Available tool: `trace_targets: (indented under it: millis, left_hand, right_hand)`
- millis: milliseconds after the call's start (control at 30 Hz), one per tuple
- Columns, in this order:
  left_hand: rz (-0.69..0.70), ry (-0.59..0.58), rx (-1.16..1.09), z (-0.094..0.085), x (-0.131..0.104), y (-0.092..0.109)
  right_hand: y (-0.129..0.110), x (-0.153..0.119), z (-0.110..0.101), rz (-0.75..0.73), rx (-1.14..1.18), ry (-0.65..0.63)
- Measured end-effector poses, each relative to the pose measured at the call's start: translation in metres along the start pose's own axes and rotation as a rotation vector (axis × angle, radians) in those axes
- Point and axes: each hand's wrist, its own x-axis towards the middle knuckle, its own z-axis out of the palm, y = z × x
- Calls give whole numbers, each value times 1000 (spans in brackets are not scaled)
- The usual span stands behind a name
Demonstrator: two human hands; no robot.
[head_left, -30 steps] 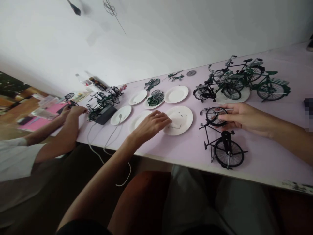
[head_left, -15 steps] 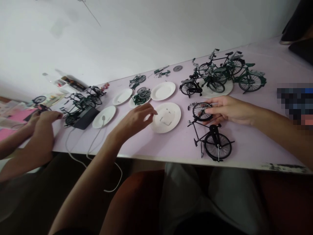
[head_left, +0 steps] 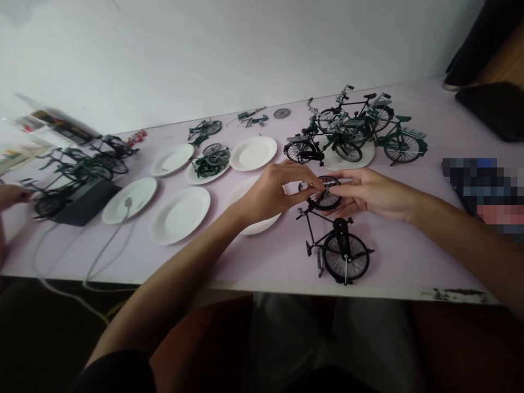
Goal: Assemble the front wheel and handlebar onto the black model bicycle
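Observation:
A black model bicycle (head_left: 317,232) rests on the table near its front edge, one spoked wheel (head_left: 347,261) closest to me. My right hand (head_left: 362,192) grips its other wheel (head_left: 325,201) at the far end, thumb near the hub and fingers around the right side. From the left, my left hand (head_left: 278,188) reaches to the same wheel. Its thumb and forefinger are pinched close to the hub; whatever small thing lies between them is too small to make out. Beneath this hand, a paper plate (head_left: 262,226) is partly covered.
Assembled model bicycles (head_left: 403,146) stand at the back right, some on a plate. Green bicycle parts (head_left: 207,168) lie on another plate. A dark box (head_left: 88,202), more bicycles (head_left: 73,172) and a white cable (head_left: 104,254) are at left. Another person's hand (head_left: 14,195) shows at the left edge.
My left hand has moved right from above the paper plate to the wheel's hub. My right hand still holds the wheel. The view has shifted somewhat to the right.

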Motion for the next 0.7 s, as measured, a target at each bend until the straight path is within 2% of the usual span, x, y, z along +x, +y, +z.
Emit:
trace_targets:
  millis: [133,333,533,700]
  left_hand:
    - [-68,93,-97,10,-14,-7]
    - [-32,65,-141,17,-19,5]
    - [-13,109,-12,20,-19,6]
    - [-4,113,38,24,-20,7]
  right_hand:
    - [0,0,0,-1,-46,25]
    - [1,1,5,8,-60,87]
    - [5,2,5,-50,-86,105]
    - [0,-2,5,51,-91,52]
